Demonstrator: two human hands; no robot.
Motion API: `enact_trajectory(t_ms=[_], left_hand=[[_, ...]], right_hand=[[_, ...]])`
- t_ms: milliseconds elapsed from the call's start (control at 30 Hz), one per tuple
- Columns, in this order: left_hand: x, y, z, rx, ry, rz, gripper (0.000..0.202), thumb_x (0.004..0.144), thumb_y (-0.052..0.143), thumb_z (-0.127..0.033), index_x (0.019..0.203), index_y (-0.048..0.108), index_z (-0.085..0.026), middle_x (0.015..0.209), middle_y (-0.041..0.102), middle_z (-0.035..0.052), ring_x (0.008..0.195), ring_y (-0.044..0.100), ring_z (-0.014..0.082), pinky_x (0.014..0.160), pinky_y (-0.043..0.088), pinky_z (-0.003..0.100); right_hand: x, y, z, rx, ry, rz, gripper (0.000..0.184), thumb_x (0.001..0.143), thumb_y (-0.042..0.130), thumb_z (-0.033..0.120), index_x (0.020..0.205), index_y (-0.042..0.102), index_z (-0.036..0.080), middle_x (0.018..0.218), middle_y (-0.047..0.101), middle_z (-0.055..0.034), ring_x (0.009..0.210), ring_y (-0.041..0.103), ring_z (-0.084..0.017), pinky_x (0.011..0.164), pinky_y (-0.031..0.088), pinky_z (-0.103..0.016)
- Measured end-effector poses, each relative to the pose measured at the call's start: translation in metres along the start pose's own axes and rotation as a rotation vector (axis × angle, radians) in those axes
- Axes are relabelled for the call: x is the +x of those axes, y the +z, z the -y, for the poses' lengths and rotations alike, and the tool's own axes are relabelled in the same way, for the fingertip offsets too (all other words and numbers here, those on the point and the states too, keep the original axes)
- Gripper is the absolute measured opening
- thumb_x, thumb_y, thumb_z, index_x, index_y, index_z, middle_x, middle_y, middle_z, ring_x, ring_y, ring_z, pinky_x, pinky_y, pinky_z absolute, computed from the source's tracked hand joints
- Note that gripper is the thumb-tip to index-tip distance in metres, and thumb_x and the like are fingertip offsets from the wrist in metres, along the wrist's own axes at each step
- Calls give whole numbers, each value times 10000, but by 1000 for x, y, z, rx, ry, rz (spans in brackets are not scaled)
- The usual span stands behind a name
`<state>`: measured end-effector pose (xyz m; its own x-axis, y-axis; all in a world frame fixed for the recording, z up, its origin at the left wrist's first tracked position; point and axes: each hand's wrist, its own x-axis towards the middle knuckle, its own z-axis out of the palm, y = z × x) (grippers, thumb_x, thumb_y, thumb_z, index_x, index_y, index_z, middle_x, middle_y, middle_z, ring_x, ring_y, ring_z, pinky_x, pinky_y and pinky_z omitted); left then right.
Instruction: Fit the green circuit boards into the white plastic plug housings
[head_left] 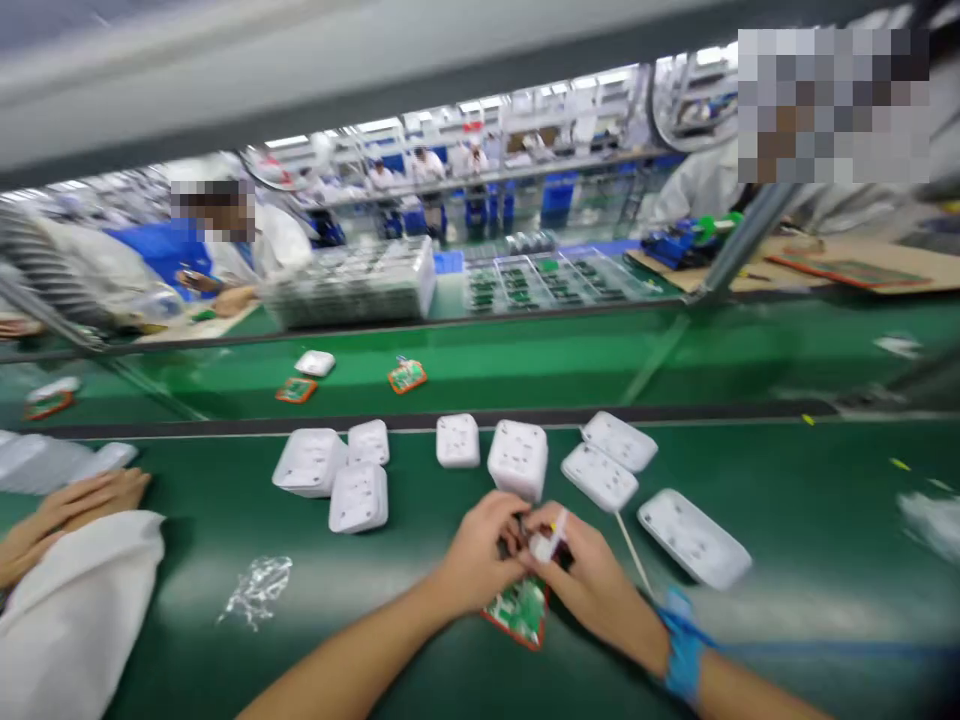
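My left hand and my right hand meet over the green mat, fingertips together. Between my right fingers shows a small white piece with a yellow spot; its kind is unclear. The left fingers are curled in a pinch, and what they hold is hidden. Just under both hands lies a green circuit board with an orange edge, its upper part covered by them. A blue wrist strap circles my right wrist. Right beyond my fingertips stands a stack of white plastic covers.
More white covers stand at left and right. Clear plastic strips lie left of my arms. A co-worker's hands rest at far left. Beyond a dark rail, a green belt carries boards; a metal post slants at right.
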<state>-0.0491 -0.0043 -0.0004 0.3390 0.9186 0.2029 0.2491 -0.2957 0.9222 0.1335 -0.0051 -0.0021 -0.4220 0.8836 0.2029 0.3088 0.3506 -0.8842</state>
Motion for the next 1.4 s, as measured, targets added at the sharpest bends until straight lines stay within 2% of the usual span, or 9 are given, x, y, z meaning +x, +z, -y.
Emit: enact_trajectory(t_ms=[133,233,367,467,633,867,1067,1200,1400], left_hand=[[2,-7,3,-336,-111,28,298,877,672,-262,1150,634,-148,1109,574,99,850,625,157,777,541,302],[4,-14,4,-369,-170,55,288,952,599,-323,1181,669,-163,1177,601,124,981,650,207,856,552,339],[4,-17,1,-355,-177,169,356,966,570,-288,1301,645,-195,1351,606,149,1160,632,268,979,524,396],[0,-16,0,-411,-130,266,543,922,621,-237,1450,498,-229,1390,604,143,1202,626,273,1032,495,421],[-9,-11,-6,-99,-31,228,1022,644,903,-363,1516,392,-217,1464,528,178,1310,536,355,1108,426,472],[-7,-4,-9,4,72,14,401,907,661,-382,1235,655,-151,1187,676,161,1082,646,269,970,509,384],[-8,-2,-4,-241,-198,-67,310,928,591,-379,1115,603,-132,918,702,108,773,668,198,725,536,306],[-8,-9,-17,-75,-113,126,348,950,505,-270,1278,525,-155,1008,695,94,844,659,195,797,519,302],[-5,-20,-27,66,-87,476,471,737,508,-68,1182,540,-217,821,607,-20,668,554,129,647,461,208]], right_hand=[[8,-8,0,272,162,59,229,865,683,375,1009,586,226,895,639,-15,773,626,-175,707,521,-306],[10,-9,-4,353,202,13,305,855,708,370,1085,564,233,966,641,-29,837,645,-185,727,543,-311],[9,-11,-5,101,-31,-60,110,899,627,224,1007,610,226,1011,582,-60,910,613,-198,790,533,-339],[8,-14,-2,-186,-202,-35,214,905,516,109,1021,654,224,1056,507,-87,913,575,-201,789,517,-351],[2,-9,1,-464,-198,27,358,841,470,36,1089,634,235,1012,546,-78,826,590,-199,699,521,-315],[2,-6,-15,-518,-235,-14,161,972,422,173,928,567,228,856,615,-39,685,626,-175,599,503,-285],[6,-21,2,-512,-507,131,218,1043,414,273,950,604,225,814,659,-25,679,632,-156,613,489,-268],[5,-21,9,-554,-741,14,231,1042,413,210,1073,642,220,860,708,-40,706,630,-161,661,488,-287],[1,-17,-5,-646,-610,-162,386,1045,432,380,1353,528,167,771,674,-28,614,612,-161,575,478,-284]])
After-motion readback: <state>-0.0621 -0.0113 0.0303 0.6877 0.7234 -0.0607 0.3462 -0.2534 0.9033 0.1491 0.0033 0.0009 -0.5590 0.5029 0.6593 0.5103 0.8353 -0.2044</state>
